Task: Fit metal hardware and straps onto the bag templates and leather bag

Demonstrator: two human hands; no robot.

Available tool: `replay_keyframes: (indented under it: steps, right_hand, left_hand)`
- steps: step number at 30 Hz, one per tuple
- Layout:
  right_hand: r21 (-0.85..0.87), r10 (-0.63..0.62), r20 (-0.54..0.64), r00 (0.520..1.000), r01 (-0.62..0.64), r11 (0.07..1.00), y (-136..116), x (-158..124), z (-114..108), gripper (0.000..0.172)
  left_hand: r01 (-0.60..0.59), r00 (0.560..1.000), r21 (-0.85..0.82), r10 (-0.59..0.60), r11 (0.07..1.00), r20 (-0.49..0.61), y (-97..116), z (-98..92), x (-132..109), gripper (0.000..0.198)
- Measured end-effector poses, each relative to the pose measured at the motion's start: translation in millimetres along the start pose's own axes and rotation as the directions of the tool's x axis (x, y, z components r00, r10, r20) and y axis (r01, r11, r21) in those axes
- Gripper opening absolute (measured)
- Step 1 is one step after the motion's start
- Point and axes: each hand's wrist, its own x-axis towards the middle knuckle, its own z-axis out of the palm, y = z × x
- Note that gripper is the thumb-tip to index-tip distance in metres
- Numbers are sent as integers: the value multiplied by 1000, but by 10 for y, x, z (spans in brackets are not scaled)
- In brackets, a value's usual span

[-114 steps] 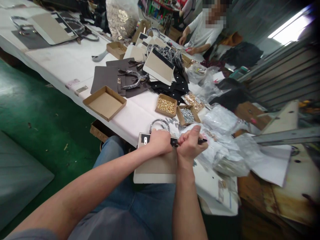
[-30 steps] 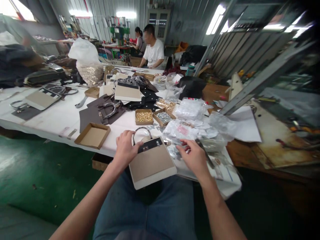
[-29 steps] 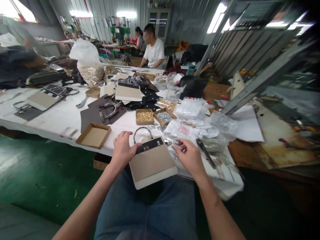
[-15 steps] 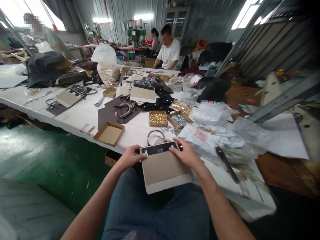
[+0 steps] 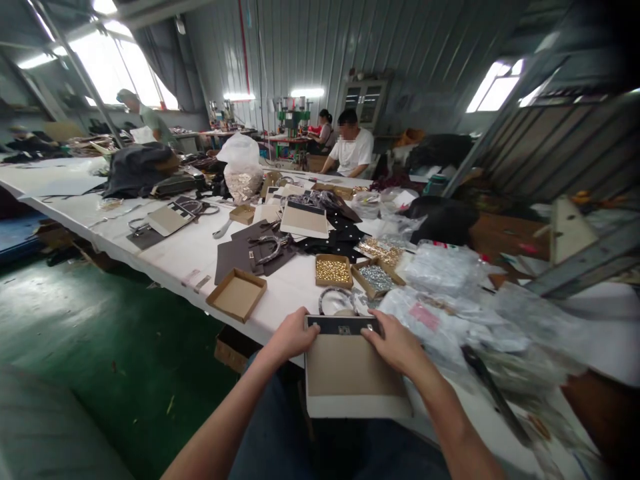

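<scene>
Both hands grip a beige handbag panel (image 5: 356,373) with a black strip along its top edge and a pale band at the bottom. My left hand (image 5: 295,335) pinches its upper left corner, thumb on the strip. At the upper right corner my right hand (image 5: 397,341) is closed the same way, the thumb by a small metal fitting. A looped bag handle (image 5: 327,293) rises behind the panel's top edge. Just beyond stand a small box of gold-coloured studs (image 5: 333,271) and a box of silver-coloured studs (image 5: 376,278).
Left of the hands, a shallow cardboard box (image 5: 237,295) sits at the table edge. Dark bag pieces with handles (image 5: 255,257) lie behind it. Plastic bags (image 5: 445,267) and a dark-handled tool (image 5: 493,393) are on the right. A person in a white shirt (image 5: 353,152) sits across the table.
The camera view has tilted up and turned left, so the table appears lower and further right. The panel looks more level now, still held in both hands.
</scene>
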Motion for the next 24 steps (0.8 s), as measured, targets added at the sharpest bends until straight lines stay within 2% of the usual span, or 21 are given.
replay_keyframes:
  steps: [2,6,9,12,15,18,21,24]
  right_hand:
    - [-27,-1,-20,1000,0,1000,3,14,39,66]
    - [-64,-40,-122,992,32,997,15,-6,106,63]
    - [-109,-73,-219,973,50,993,23,-33,149,63]
    - [-126,-107,-284,953,74,989,28,-69,194,64]
    - [-169,-171,-361,917,115,979,29,-123,229,70]
    - [-182,-221,-425,878,157,971,17,-170,247,73]
    - [-130,-236,-449,862,199,971,1,-171,253,71]
    - [-86,-225,-457,860,209,974,-26,-152,239,66]
  left_hand:
    - [1,1000,12,-1,1000,-23,2,20,15,24]
    - [-79,994,-121,69,990,-86,-89,111,19,32]
    - [-123,980,-184,90,975,-178,-195,203,29,38]
    - [-156,953,-166,105,974,-283,-272,242,-26,46]
    - [-276,866,-117,194,954,-462,-320,192,-215,54]
    - [-345,771,-100,221,933,-597,-411,93,-498,45]
    - [-333,742,-122,179,935,-646,-599,3,-799,25]
    - [-287,737,-159,111,945,-667,-844,-40,-1080,20]
